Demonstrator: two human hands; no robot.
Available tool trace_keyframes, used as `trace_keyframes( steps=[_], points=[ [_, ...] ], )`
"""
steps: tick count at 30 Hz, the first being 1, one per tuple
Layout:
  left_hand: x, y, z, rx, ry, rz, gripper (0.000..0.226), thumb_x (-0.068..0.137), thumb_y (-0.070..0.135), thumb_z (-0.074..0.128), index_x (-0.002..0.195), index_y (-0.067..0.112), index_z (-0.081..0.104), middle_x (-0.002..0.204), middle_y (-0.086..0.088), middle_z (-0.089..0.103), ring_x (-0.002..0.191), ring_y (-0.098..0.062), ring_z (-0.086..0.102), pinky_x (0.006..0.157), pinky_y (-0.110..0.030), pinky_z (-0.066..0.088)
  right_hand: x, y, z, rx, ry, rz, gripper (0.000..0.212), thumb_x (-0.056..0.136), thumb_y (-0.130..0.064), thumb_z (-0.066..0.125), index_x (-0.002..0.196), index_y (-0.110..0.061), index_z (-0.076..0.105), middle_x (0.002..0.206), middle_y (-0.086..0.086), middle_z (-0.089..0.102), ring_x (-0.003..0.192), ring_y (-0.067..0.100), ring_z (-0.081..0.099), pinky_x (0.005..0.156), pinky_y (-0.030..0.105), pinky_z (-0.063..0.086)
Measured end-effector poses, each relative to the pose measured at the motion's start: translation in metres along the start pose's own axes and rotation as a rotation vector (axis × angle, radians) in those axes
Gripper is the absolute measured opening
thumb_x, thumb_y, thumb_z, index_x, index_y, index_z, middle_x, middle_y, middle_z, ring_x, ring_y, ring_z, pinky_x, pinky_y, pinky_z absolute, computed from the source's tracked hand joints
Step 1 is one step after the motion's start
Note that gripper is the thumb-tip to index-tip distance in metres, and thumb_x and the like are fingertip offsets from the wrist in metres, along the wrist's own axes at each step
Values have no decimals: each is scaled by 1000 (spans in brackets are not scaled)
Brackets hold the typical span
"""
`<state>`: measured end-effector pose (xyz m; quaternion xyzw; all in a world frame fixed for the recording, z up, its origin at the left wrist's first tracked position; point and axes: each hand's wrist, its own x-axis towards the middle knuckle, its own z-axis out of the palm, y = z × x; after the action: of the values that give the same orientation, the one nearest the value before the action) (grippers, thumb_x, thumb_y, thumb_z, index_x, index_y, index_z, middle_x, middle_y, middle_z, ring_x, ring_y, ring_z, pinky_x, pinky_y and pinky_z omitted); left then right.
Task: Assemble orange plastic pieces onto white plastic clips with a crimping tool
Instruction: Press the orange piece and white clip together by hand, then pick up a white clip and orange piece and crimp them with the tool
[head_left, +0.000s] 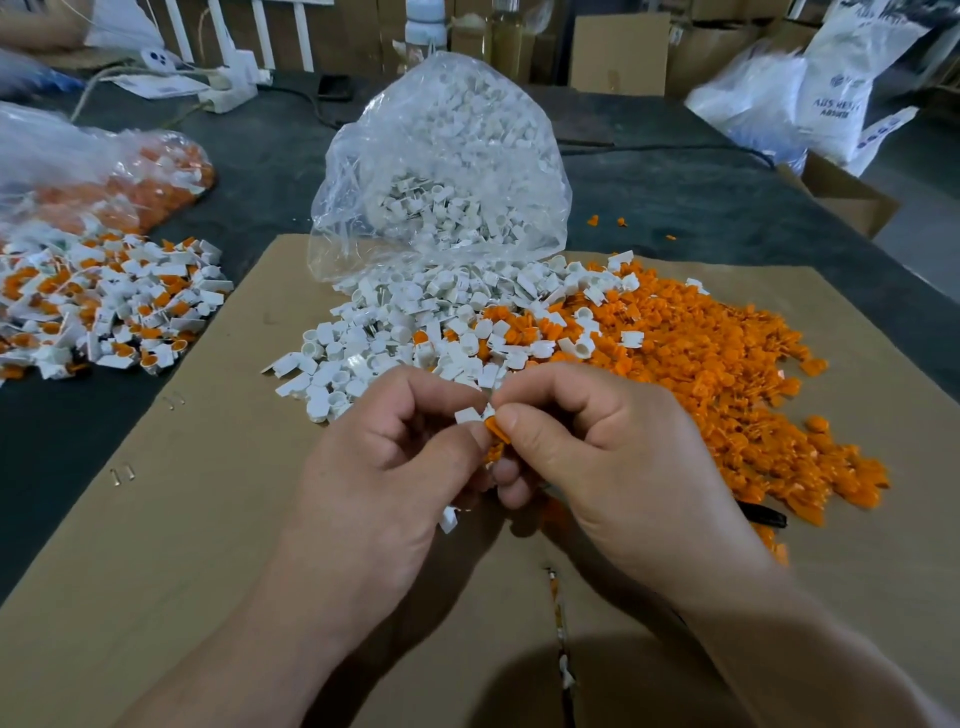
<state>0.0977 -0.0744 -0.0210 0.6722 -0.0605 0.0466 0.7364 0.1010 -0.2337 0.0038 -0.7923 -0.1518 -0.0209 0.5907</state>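
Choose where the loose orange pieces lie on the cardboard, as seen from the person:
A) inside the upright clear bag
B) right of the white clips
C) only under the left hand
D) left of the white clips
B: the orange pieces spread over the right part of the cardboard, beside the white clips, while the clear bag shows only white ones.

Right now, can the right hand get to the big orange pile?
Probably yes. The orange pile lies just beside the right hand, with nothing between them. It pinches an orange piece against the white clip in the left hand, though, so it would have to finish that first.
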Motion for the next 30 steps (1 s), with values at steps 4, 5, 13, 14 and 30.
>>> trace_keyframes(
  steps=[4, 5, 13, 14, 30],
  points=[
    [1, 1, -2, 36, 10, 31, 11, 82, 15, 74, 82, 26, 73, 63, -1, 68, 57, -11, 66, 56, -18, 51, -1, -3, 4, -18, 20, -20, 16, 94, -15, 61, 87, -26, 69, 70, -2, 68, 60, 13, 68, 53, 44, 60],
    [1, 0, -2, 41, 17, 31, 8, 79, 20, 72, 82, 27, 72, 62, -1, 67, 57, -12, 65, 56, -19, 51, -1, -2, 4, -12, 27, -26, 15, 93, -15, 61, 87, -27, 69, 70, -2, 68, 60, 13, 68, 53, 44, 60],
    [2, 1, 1, -221, -21, -75, 2, 78, 16, 72, 79, 17, 71, 64, -11, 68, 58, -23, 70, 59, -36, 60, 0, 1, 7, 120, 80, -54, 14, 92, -14, 63, 91, -24, 72, 76, 4, 70, 66, 21, 70, 61, 38, 62],
    [3, 0, 1, -233, -28, -78, 3, 77, 15, 72, 78, 17, 71, 65, -12, 69, 59, -24, 70, 58, -34, 59, 1, 1, 7, 116, 70, -63, 14, 92, -14, 63, 91, -24, 72, 78, 3, 70, 67, 21, 70, 61, 37, 62],
    [13, -5, -9, -368, -73, -197, 6, 76, 10, 68, 73, 15, 71, 67, -12, 62, 55, -17, 57, 48, -24, 51, -23, -30, -45, -1318, -252, 134, 70, 72, -80, 20, 132, -44, 16, 131, -18, 37, 117, 11, 35, 89, 27, 36]
  ],
)
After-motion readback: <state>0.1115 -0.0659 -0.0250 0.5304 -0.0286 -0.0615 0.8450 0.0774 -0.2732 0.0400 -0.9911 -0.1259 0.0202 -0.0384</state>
